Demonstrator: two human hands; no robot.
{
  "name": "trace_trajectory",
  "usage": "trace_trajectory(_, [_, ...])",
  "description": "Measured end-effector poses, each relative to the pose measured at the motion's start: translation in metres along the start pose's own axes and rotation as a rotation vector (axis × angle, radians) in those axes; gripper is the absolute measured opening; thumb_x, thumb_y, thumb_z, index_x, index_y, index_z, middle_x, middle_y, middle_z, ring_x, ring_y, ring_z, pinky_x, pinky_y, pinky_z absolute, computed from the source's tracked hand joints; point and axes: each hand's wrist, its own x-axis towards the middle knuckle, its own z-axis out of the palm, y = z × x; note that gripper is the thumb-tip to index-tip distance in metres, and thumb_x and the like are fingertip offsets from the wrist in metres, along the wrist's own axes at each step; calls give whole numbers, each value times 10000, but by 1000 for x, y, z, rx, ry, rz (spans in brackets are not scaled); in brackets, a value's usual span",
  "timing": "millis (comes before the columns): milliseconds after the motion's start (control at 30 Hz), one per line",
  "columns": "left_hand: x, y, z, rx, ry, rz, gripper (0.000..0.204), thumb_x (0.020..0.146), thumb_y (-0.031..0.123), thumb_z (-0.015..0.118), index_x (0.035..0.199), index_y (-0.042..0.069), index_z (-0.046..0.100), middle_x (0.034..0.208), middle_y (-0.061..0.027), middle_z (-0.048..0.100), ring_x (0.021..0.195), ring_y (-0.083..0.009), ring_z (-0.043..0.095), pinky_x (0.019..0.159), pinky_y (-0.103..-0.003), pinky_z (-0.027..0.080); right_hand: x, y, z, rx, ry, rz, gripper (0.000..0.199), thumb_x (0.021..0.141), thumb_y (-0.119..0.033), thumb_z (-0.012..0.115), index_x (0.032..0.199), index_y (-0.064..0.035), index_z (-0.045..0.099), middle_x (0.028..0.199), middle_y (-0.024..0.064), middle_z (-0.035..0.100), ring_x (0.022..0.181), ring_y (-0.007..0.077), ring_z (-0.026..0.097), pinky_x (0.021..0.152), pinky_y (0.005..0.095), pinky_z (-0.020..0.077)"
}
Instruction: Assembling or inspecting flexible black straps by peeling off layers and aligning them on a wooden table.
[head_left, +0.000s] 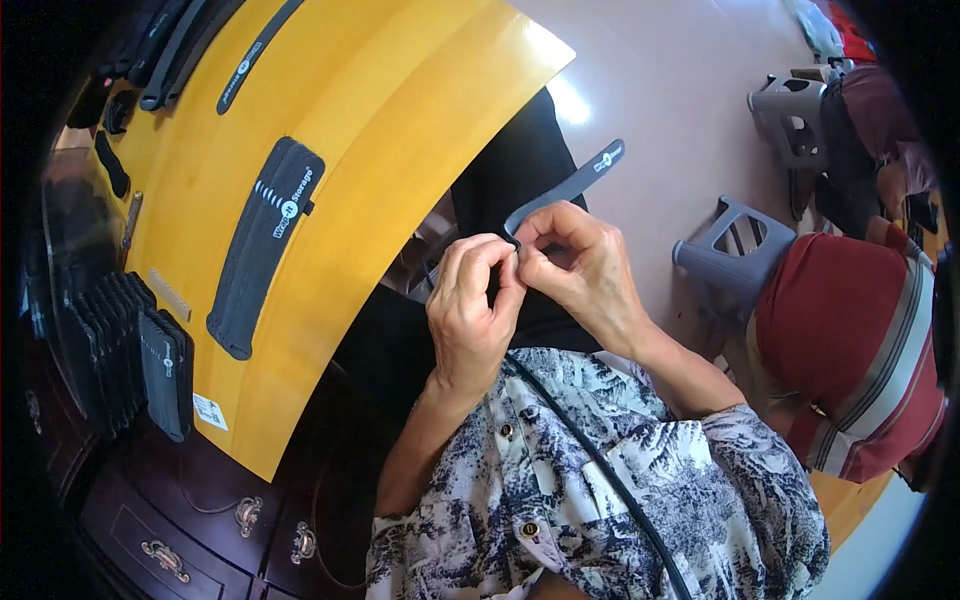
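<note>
Two hands, left point(470, 310) and right point(580, 265), on one grey strap point(565, 188); one yellow table point(400, 110); one flat stack of straps point(262, 245); two grey plastic stools point(735, 250)

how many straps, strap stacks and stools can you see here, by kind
Strap pinched in both hands: 1
Single straps flat on the yellow table: 2
Wide flat stack of straps: 1
Upright row of straps, table's left edge: 1
Grey plastic stools: 2
Total: 7
</note>
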Motion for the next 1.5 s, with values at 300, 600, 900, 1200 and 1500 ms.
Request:
trace_trajectory(300, [-1,-9,7,86,-7,81,255,741,-45,698,935,7,540,890,-118,577,805,-297,585,722,-378,495,3,19,8,82,22,5,126,760,-56,641,784,54,586,761,95,611,645,113,610,573,252,506])
trace_trajectory(600, [-2,-11,3,-164,-19,-163,172,814,-45,677,948,-19,573,923,-80,612,854,-147,607,756,-266,497,8,14,-9,224,-89,110,109,824,-68,654,835,40,652,765,49,655,700,83,623,634,229,517])
trace_trajectory(900, [-4,-13,2,-490,47,-438,161,856,-63,646,1012,-54,606,981,-74,647,888,-118,620,832,-235,509,22,10,-11,176,-170,66,106,810,-65,665,811,39,646,733,50,649,680,80,614,616,236,508])
trace_trajectory(1200, [6,-3,5,124,119,-87,114,861,18,643,953,-29,596,924,-159,659,830,-296,666,758,-347,521,20,5,12,25,20,-51,152,745,-53,682,714,39,566,669,91,593,583,105,567,527,257,465])
trace_trajectory(1500, [9,2,3,238,77,-28,111,889,9,567,986,-19,522,966,-186,593,921,-359,614,774,-404,508,16,3,27,72,153,-94,115,731,-30,668,719,22,566,664,85,555,550,115,538,493,268,434])
